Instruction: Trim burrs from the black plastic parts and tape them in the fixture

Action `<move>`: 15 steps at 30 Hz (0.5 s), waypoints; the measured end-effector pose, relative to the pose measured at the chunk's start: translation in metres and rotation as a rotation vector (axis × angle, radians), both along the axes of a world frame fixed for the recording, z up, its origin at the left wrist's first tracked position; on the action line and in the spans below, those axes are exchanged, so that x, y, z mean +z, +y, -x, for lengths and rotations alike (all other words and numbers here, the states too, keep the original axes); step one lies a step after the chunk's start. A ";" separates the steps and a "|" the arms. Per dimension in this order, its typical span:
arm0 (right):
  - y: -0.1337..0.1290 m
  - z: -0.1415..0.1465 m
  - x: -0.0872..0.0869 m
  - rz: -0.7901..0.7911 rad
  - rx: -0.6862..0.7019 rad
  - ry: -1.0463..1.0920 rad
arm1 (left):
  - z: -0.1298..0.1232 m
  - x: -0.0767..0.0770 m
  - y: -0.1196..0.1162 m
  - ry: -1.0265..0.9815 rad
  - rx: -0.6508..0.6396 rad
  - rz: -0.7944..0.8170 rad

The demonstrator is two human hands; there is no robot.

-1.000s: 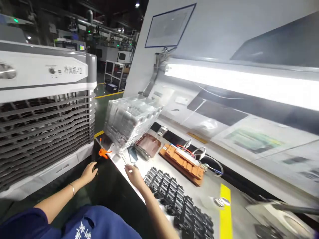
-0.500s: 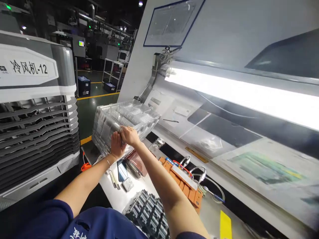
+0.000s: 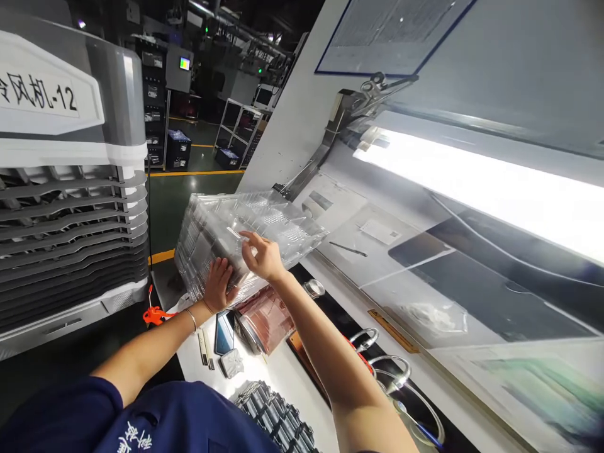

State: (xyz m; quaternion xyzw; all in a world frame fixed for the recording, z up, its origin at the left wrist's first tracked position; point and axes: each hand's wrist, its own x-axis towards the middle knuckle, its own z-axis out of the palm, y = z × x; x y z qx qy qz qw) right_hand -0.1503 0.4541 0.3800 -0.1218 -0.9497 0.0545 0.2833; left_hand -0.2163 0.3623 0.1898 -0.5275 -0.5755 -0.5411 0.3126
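Note:
A stack of clear plastic trays (image 3: 207,229) stands at the far left end of the bench. My left hand (image 3: 219,284) lies against its near side, fingers straight and spread. Just right of it, my right hand (image 3: 261,255) is at the upper near edge of the stack, with its index finger stretched out and the other fingers bent. A gap shows between its fingers, and nothing is visible in them. Whether its fingertips touch the top tray is hard to see.
On the bench lie a pink plastic-wrapped packet (image 3: 268,318), a phone (image 3: 224,332), a small pale block (image 3: 231,363) and several dark ribbed parts (image 3: 276,412). Looped hoses (image 3: 396,371) sit to the right. A lit tube lamp (image 3: 472,182) hangs above; an air cooler (image 3: 70,220) stands left.
My right hand has loosened from its closed pose at the stack's edge, and its index finger now reaches out. My left hand stays against the stack. The view has turned and shifted.

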 end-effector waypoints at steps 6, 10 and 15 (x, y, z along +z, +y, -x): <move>0.007 0.003 0.040 -0.016 -0.037 -0.441 | 0.003 0.004 -0.005 -0.025 -0.106 0.020; 0.013 0.014 0.069 0.024 -0.108 -0.471 | 0.002 0.001 -0.005 -0.055 -0.159 0.063; 0.044 0.028 0.138 -0.009 -0.170 0.207 | 0.000 -0.005 -0.001 -0.076 -0.180 0.071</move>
